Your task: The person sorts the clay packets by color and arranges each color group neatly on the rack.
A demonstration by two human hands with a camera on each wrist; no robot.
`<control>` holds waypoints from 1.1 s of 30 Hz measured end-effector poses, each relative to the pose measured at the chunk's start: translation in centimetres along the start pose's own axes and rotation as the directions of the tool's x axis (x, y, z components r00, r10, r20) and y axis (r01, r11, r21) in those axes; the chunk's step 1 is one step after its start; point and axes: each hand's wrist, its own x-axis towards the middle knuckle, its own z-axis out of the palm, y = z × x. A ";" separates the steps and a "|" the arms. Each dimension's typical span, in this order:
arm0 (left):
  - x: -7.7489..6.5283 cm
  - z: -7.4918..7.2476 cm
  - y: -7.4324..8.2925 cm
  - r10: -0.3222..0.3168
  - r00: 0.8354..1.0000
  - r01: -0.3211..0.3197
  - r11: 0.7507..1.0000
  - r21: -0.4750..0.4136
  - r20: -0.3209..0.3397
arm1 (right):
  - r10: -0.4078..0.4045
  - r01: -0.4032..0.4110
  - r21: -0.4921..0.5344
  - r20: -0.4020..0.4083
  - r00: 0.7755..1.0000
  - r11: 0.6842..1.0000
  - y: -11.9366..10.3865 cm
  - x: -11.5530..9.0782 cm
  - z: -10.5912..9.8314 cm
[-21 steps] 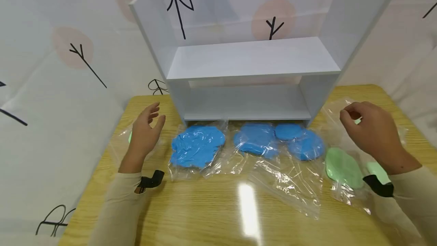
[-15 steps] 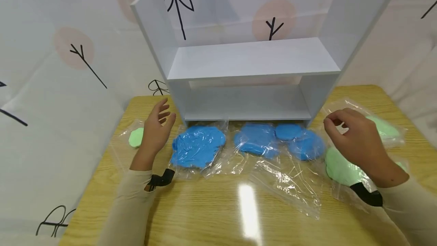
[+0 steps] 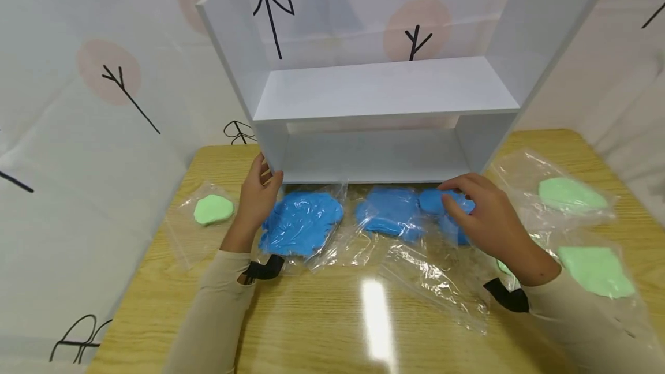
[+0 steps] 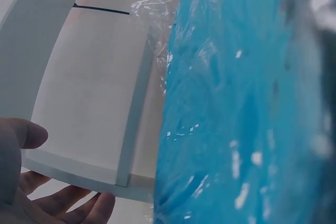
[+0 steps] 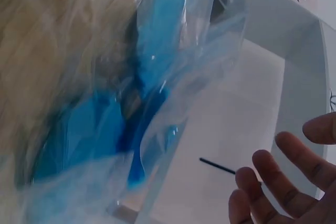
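A white two-tier shelf unit (image 3: 384, 88) stands at the back of the wooden table. My left hand (image 3: 254, 198) is at its lower left corner. In the left wrist view, that hand's fingers (image 4: 63, 200) lie along the outer face of the side panel, the thumb on the inner side, apart from the panel. My right hand (image 3: 493, 221) hovers near the lower right corner, loosely spread, holding nothing; its fingers (image 5: 286, 174) show separated in the right wrist view. Blue clay-like slabs in clear zip bags, one at left (image 3: 301, 223) and another mid-table (image 3: 389, 212), lie before the shelf.
Pale green slabs in clear bags lie on both sides: one at left (image 3: 213, 209), others at right (image 3: 571, 194) and lower right (image 3: 597, 271). A patterned cloth (image 3: 130, 10) hangs behind. The table's bare wood (image 3: 306, 316) shows in front.
Both hands have moved inward toward the shelf: the left rightward to its side panel, the right leftward over the blue bags. Green slabs on both sides have come into view.
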 end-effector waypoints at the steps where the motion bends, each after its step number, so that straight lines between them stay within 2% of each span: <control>1: 0.1 0.1 -0.1 -0.008 1.000 0.008 1.000 -0.016 0.001 | -0.002 0.001 0.011 0.015 1.000 1.000 0.0 0.2 0.3; 6: 0.4 0.9 -0.6 -0.021 1.000 0.021 0.995 -0.093 0.007 | 0.003 -0.006 0.031 0.091 0.996 0.999 0.3 0.5 1.3; 10: 0.4 1.5 -1.1 0.005 1.000 -0.006 0.991 -0.132 -0.003 | 0.017 -0.014 -0.019 0.171 0.985 1.000 0.6 0.4 1.6; 15: 0.4 1.9 -1.9 0.011 1.000 -0.012 0.988 -0.151 -0.008 | 0.027 0.002 -0.094 0.299 0.954 0.996 1.4 0.4 1.7; 19: -0.4 1.7 -0.5 -0.016 1.000 0.017 0.988 -0.154 0.012 | 0.019 0.040 -0.150 0.375 0.927 0.988 2.2 0.4 1.7; 22: -1.1 1.6 0.7 -0.029 0.999 0.032 0.985 -0.168 0.021 | 0.021 0.052 -0.169 0.404 0.915 0.984 2.5 0.3 1.5; 28: -1.2 1.9 0.1 -0.016 1.000 0.017 0.983 -0.182 0.007 | 0.046 0.043 -0.183 0.455 0.889 0.982 2.6 0.2 1.4; 33: -1.3 2.0 -0.1 0.003 1.000 -0.002 0.982 -0.191 0.004 | 0.034 0.066 -0.191 0.476 0.879 0.979 2.9 0.1 1.7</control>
